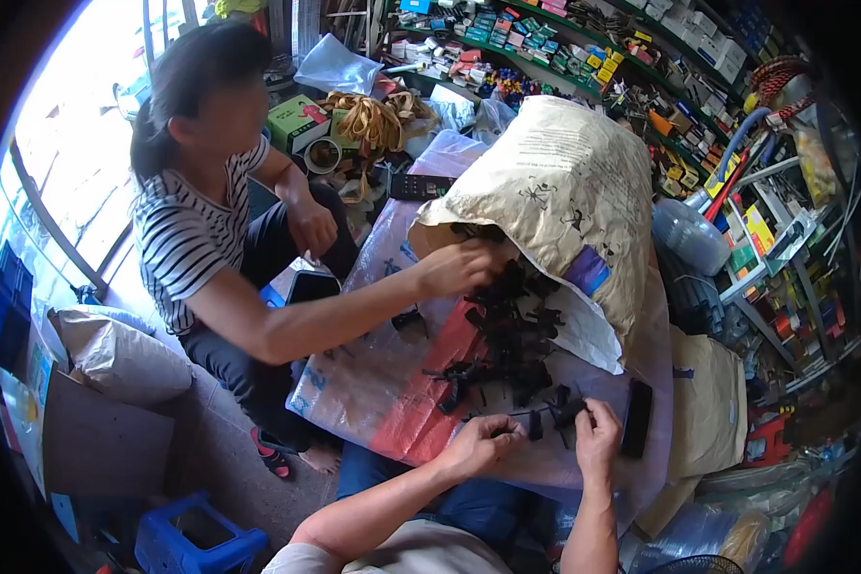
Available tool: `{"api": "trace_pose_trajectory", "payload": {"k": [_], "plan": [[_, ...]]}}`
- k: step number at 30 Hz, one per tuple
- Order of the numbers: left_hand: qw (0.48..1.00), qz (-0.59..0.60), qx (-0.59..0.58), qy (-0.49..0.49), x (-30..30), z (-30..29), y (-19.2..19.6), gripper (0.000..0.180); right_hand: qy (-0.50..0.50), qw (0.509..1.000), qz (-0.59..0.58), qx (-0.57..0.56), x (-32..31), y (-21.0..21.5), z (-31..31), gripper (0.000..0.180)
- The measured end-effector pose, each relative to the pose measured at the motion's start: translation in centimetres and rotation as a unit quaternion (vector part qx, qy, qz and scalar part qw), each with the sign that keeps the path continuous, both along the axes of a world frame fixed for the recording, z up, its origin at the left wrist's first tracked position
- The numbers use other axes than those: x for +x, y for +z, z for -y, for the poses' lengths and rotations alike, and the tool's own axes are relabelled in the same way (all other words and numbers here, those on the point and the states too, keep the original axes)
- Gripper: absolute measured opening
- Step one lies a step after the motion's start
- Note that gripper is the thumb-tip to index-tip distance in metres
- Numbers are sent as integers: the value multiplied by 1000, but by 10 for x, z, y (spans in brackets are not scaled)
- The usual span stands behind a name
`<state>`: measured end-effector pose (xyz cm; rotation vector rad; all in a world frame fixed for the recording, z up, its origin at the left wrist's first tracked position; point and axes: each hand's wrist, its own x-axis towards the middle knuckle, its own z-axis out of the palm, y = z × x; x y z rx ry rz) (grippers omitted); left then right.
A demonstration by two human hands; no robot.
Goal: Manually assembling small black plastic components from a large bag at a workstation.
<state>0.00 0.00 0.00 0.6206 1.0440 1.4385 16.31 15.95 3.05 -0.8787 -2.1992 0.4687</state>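
My left hand (pixel 488 445) is closed at the table's near edge, pinching what looks like a small black piece (pixel 535 425) by its end. To its right, my right hand (pixel 598 432) grips a larger black part (pixel 568 412), whose exact kind I cannot make out. The two parts are close together. Just beyond my hands lies a loose pile of similar black parts (pixel 507 349), some with thin stems. They spread from the mouth of a big cream paper sack (pixel 574 182) lying on its side. A co-worker's hand (pixel 464 266) reaches to the sack's opening.
A plastic-wrapped surface (pixel 354 383) with a red band bears the pile. A black phone-like slab (pixel 636 418) lies right of my right hand, and a remote control (pixel 421 187) farther off. A co-worker in a striped shirt (pixel 196 249) sits left. A blue stool (pixel 187 540) and crowded shelves (pixel 584 57) surround us.
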Motion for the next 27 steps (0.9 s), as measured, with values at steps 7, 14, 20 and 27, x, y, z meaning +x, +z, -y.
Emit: {"api": "trace_pose_trajectory", "payload": {"k": [7, 14, 20, 27], "plan": [[996, -30, 25, 78, -2, 14, 35, 24, 110, 988, -16, -109, -11, 51, 47, 14], [974, -206, 65, 68, 1, 22, 67, 44, 143, 879, -92, -446, 3, 55, 58, 12], [873, -421, 162, 184, 8, 16, 57, 43, 176, 838, -72, -512, -3, 51, 69, 16], [935, -305, 56, 169, 16, 12, 50, 34, 252, 881, 55, -396, -5, 62, 83, 16]]}}
